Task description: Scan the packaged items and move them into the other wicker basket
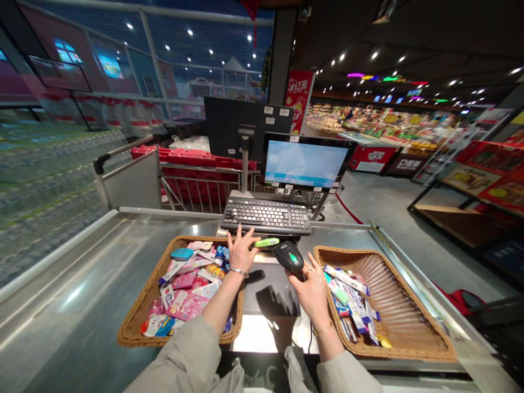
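A slim bright-green packet (pixel 267 242) with a white label is pinched in my left hand (pixel 242 252), its other fingers spread above the far right corner of the left wicker basket (pixel 135 314). Small packaged goods (pixel 188 295), many pink, white and blue, fill that basket. My right hand (pixel 313 292) is wrapped round a black barcode scanner (pixel 289 256) with a green light on top. The scanner's head points toward the green packet, a short gap apart. To the right, a second wicker basket (pixel 409 305) holds thin boxes and sticks (pixel 354 305) along its left side.
Behind my hands stand a black keyboard (pixel 268 214), a lit screen (pixel 305 162) and a second monitor seen from behind (pixel 245 125). The metal counter (pixel 77 295) has raised edges. Beyond it are a shopping cart (pixel 200 183) and a display rack (pixel 475 185) at right.
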Available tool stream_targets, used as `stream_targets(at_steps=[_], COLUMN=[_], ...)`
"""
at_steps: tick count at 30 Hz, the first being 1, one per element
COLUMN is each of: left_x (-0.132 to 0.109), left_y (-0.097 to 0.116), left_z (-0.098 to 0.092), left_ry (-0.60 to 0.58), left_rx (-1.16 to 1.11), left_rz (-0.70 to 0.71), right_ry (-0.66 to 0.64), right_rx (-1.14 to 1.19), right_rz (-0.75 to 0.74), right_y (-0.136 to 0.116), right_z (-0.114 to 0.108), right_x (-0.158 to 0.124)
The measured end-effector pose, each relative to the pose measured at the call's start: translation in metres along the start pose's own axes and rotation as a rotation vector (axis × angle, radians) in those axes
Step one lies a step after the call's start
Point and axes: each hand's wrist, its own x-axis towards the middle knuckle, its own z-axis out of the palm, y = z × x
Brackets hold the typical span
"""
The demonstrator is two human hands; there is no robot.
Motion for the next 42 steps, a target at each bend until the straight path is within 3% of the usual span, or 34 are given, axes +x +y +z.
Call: stream_targets(at_steps=[14,42], left_x=[0.003,0.013], left_y=[0.011,0.067], left_z=[0.001,0.029], left_ry=[0.011,-0.068], left_rx=[-0.02,-0.084], left_rz=[0.02,0.098], right_ry=[0.045,0.25], right_rx=[0.016,0.051], right_rz=[0.049,0.142], right_y=[0.003,0.038], right_z=[-0.006,-0.044], right_x=[0.0,-0.003])
